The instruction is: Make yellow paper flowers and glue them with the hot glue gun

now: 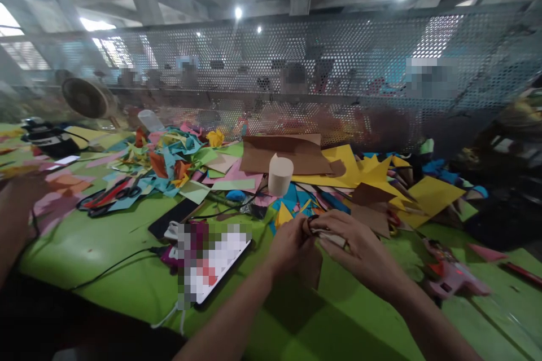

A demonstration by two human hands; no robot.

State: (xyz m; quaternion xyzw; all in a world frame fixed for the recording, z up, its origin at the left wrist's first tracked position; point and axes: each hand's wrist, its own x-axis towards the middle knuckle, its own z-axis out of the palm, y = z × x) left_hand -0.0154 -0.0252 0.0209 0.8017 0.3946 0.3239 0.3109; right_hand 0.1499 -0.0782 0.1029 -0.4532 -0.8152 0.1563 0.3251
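Brown paper (312,271), matte and straight-edged, hangs below the curled left hand (288,245), which looks closed on its upper part, over the glossy green table (97,248). The right hand (355,242) pinches a slim pale piece (334,238), too covered for me to name. Beyond, a smooth cream cylinder (280,176) stands among jagged paper scraps (375,175).

both forearms enter from the lower edge and converge ahead of the body. left forearm (237,311) slants up and to the right; right forearm (427,313) slants up and to the left. left hand (288,242): fingers curled inward, closed in a grip. right hand (358,240): back uppermost, fingers bent and directed toward the left; exact finger closure not discernible. the hands are close together, both bare.
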